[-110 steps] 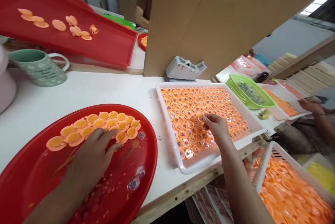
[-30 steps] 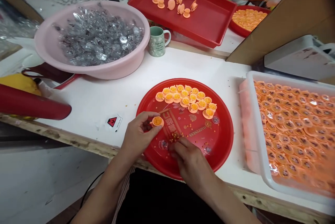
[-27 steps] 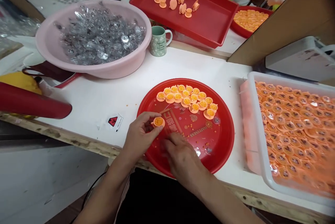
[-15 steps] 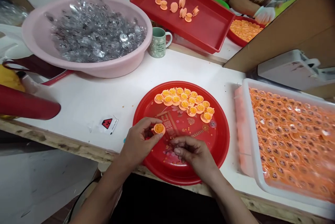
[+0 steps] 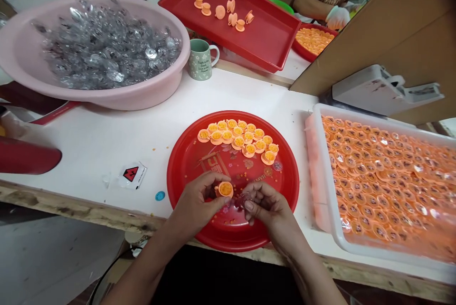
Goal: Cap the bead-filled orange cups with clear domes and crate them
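Observation:
My left hand [image 5: 197,203] pinches a small orange toy teacup on a saucer [image 5: 225,189], its top facing up and yellow-orange bits showing inside. Close to it on the right, my right hand [image 5: 268,205] has thumb and fingers closed on a small clear plastic piece [image 5: 243,198], whose exact shape I cannot make out. Both hands are above the near part of a round red tray [image 5: 288,200]. Toward the tray's far side stand several more filled orange teacups [image 5: 238,131]. Loose orange bits and a clear disc [image 5: 277,166] lie on the tray floor.
Right of the tray stands a white bin [image 5: 329,214] of orange pieces under clear discs. A pink basin [image 5: 156,89] holds clear wrapped discs, beside a green mug [image 5: 200,60]. Behind is a tilted red rectangular tray [image 5: 265,41]; a co-worker's gloved hand [image 5: 337,17] shows beyond.
The view has shifted, so the table things appear further left. My right hand with the clear piece and my left hand with the teacup are now closer together.

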`<state>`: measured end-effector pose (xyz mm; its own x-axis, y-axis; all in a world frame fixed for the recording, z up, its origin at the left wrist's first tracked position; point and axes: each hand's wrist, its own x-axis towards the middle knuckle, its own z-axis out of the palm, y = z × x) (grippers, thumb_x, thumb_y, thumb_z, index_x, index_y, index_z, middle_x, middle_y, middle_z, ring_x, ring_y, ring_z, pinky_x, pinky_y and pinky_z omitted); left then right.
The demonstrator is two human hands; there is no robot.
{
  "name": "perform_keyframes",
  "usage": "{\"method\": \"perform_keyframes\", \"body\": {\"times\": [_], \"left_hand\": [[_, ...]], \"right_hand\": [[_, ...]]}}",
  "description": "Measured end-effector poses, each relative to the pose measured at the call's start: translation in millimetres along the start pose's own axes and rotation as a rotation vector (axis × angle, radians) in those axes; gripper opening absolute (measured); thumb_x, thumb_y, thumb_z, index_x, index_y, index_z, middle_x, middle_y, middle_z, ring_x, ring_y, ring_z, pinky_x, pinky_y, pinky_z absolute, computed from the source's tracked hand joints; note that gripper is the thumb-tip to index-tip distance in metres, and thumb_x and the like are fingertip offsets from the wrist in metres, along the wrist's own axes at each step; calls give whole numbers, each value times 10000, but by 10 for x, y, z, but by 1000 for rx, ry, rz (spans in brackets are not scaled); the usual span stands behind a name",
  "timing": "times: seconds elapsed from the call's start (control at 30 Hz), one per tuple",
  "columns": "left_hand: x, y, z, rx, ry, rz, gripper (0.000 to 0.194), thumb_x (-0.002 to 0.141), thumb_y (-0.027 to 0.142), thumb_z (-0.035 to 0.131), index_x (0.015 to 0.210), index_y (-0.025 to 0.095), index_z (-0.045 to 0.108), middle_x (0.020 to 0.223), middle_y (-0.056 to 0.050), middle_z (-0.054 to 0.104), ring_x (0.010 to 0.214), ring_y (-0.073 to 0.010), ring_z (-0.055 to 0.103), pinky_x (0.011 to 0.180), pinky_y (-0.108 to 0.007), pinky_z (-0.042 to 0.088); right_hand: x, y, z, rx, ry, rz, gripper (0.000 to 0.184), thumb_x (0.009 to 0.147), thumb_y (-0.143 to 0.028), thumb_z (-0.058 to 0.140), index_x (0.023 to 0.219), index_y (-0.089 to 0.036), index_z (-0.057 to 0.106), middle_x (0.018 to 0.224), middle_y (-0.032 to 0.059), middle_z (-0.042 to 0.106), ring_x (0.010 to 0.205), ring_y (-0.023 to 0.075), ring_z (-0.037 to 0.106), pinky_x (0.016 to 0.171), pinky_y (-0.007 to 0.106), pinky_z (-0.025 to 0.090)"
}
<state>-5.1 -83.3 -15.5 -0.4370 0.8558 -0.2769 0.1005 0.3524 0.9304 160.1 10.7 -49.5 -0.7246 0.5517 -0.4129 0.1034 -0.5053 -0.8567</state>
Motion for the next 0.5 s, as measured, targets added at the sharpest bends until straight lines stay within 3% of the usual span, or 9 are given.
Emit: {"method": "perform_keyframes", "body": {"times": [0.2,0.3,0.5], "left_hand": [[9,-3,85,-19,-58,-35,159,763,156,631,921,169,646,900,-37,680,844,-179,641,760,-273,502],[26,6,106,-27,-85,-27,170,769,154,622,937,165,643,905,-42,673,840,-180,637,762,-281,496],[47,6,137,11,-103,0,161,762,146,619,916,179,650,909,-38,666,844,-182,625,765,-290,490]], "right_hand": [[4,-29,-18,137,-35,27,225,809,-298,724,964,-196,597,731,2,672,571,120,601,526,230,469],[10,-49,-25,135,-7,36,294,802,-296,729,1058,-185,637,738,11,678,583,119,602,559,239,478],[41,-17,-34,175,78,43,286,744,-301,779,985,-188,674,685,0,680,541,111,592,528,221,456]]}}
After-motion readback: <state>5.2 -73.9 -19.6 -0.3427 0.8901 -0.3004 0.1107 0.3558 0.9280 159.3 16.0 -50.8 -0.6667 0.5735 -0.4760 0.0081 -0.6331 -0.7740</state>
